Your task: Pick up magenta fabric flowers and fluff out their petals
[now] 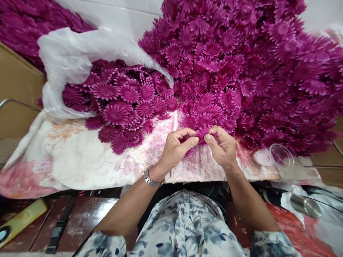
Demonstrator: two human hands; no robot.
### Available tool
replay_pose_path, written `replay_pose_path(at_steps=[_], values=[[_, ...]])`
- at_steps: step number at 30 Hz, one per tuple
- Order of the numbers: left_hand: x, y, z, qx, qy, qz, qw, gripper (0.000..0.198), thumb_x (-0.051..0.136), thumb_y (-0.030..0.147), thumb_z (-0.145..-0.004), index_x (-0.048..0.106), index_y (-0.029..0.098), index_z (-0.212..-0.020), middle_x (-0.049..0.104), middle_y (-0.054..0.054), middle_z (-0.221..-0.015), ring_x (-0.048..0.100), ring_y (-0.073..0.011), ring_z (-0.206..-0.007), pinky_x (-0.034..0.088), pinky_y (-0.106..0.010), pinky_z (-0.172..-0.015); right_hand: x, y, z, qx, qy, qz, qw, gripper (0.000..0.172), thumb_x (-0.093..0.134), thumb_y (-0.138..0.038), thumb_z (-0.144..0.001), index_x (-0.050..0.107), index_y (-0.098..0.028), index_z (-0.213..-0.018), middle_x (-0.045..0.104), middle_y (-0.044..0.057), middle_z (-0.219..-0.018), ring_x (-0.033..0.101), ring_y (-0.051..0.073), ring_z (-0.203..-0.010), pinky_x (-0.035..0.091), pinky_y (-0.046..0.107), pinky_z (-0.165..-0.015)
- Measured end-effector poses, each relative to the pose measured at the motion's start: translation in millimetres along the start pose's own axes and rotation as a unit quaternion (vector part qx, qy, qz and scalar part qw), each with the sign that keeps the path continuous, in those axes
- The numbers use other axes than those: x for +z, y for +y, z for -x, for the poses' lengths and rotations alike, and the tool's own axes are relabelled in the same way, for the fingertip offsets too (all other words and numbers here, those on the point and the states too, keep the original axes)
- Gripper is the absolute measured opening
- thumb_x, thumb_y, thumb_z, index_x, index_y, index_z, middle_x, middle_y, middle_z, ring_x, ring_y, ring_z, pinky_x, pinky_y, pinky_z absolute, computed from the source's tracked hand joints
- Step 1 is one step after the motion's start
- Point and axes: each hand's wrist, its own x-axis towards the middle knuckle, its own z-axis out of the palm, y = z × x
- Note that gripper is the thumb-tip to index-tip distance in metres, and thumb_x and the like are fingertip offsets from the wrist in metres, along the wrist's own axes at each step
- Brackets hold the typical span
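Between my two hands, just above the table's front part, is a magenta artificial flower (203, 132). My left hand (178, 146) pinches its left side between thumb and forefinger. On the other side, my right hand (222, 145) grips it with thumb and fingertips. The fingers partly cover the petals, so the flower's underside is hidden. Right behind my hands rises a big heap of similar magenta flowers (214, 71). Stacked flower heads (128, 94) spill from a white plastic bag (66, 57) at the left.
A patterned cloth (80, 153) covers the table. At its right lie a clear round container (281, 156) and a whitish round item (262, 157). Cardboard boxes (18, 96) flank the table. A metal cylinder (305, 206) lies low right, a yellow object (24, 217) low left.
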Motion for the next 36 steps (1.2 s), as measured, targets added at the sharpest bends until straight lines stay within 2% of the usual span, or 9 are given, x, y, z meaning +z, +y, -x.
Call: replay_pose_path(at_steps=[4,8,13,16,18,20,22,28,36], values=[[-0.4,-1.8,-5.6,-0.063,0.048,0.051,0.996,0.017,0.066,0.035,-0.073,0.070,0.019,-0.069,0.054,0.001,-0.053,0.042,-0.0080,-0.046,0.031,-0.022,-0.044,-1.0,-1.4,-0.7,0.000,0.019,0.039,0.999,0.018,0.055,-0.035,-0.085,0.052,-0.019,-0.076,0.044,-0.006,-0.059,0.039,0.006,-0.050,0.034,0.021,-0.049],[0.1,-0.8,-10.9,-0.044,0.092,0.071,0.992,0.013,0.060,0.025,-0.074,0.071,0.018,-0.071,0.066,-0.004,-0.080,0.058,-0.0130,-0.075,0.043,-0.021,-0.062,-11.2,-17.9,-16.0,-0.051,0.083,0.157,0.983,0.010,0.060,-0.030,-0.081,0.058,-0.021,-0.079,0.055,-0.005,-0.063,0.048,0.009,-0.054,0.040,0.022,-0.053],[0.3,1.9,-11.4,-0.106,0.080,0.141,0.981,0.022,0.056,0.011,-0.061,0.066,0.017,-0.080,0.057,0.002,-0.064,0.048,-0.0080,-0.053,0.037,-0.020,-0.050,-42.1,-29.1,-62.9,-0.125,0.143,0.256,0.948,0.011,0.060,-0.032,-0.082,0.061,-0.021,-0.086,0.060,-0.002,-0.071,0.051,0.010,-0.057,0.042,0.024,-0.054],[1.3,3.3,-11.6,-0.105,0.091,0.142,0.980,0.026,0.061,0.007,-0.056,0.063,0.016,-0.081,0.056,0.003,-0.064,0.047,-0.0064,-0.053,0.035,-0.018,-0.050,-61.4,-20.0,-84.5,-0.180,0.214,0.291,0.915,0.034,0.064,-0.039,-0.078,0.058,-0.023,-0.107,0.062,0.004,-0.091,0.056,0.017,-0.076,0.047,0.033,-0.069],[1.9,2.9,-12.3,-0.102,0.106,0.134,0.980,0.022,0.064,0.008,-0.055,0.063,0.015,-0.076,0.056,0.003,-0.062,0.046,-0.0059,-0.051,0.033,-0.018,-0.048,-66.6,-13.5,-84.9,-0.198,0.237,0.314,0.898,0.039,0.063,-0.038,-0.079,0.055,-0.023,-0.114,0.060,0.008,-0.104,0.055,0.022,-0.091,0.046,0.040,-0.080],[2.2,1.4,-13.1,-0.100,0.116,0.134,0.979,0.016,0.066,0.010,-0.055,0.062,0.015,-0.070,0.054,0.003,-0.059,0.044,-0.0055,-0.049,0.031,-0.019,-0.045,-62.9,-11.2,-73.4,-0.204,0.227,0.337,0.891,0.030,0.059,-0.031,-0.083,0.058,-0.023,-0.112,0.060,0.009,-0.106,0.054,0.024,-0.097,0.045,0.043,-0.084],[2.6,-0.2,-13.8,-0.089,0.118,0.134,0.980,0.013,0.067,0.011,-0.055,0.060,0.015,-0.065,0.054,0.004,-0.058,0.043,-0.0050,-0.049,0.030,-0.019,-0.045,-51.7,-13.5,-54.6,-0.219,0.195,0.347,0.891,0.020,0.056,-0.023,-0.084,0.062,-0.022,-0.102,0.062,0.008,-0.097,0.056,0.022,-0.092,0.047,0.039,-0.079],[8.1,4.4,-7.9,-0.049,0.090,0.108,0.989,0.011,0.067,0.009,-0.059,0.059,0.014,-0.064,0.055,0.005,-0.057,0.046,-0.0037,-0.050,0.035,-0.016,-0.049,-7.5,-22.5,-8.1,-0.263,0.010,0.293,0.919,0.008,0.058,-0.021,-0.084,0.063,-0.018,-0.089,0.065,0.005,-0.076,0.057,0.016,-0.074,0.050,0.030,-0.068],[10.3,4.5,18.1,-0.093,0.088,0.107,0.986,0.031,0.068,0.011,-0.061,0.065,0.014,-0.092,0.059,0.005,-0.056,0.051,-0.0050,-0.051,0.039,-0.017,-0.054,2.9,-18.4,5.6,-0.223,-0.005,0.285,0.932,0.007,0.056,-0.019,-0.084,0.063,-0.016,-0.084,0.061,0.007,-0.078,0.056,0.018,-0.077,0.048,0.034,-0.071]])
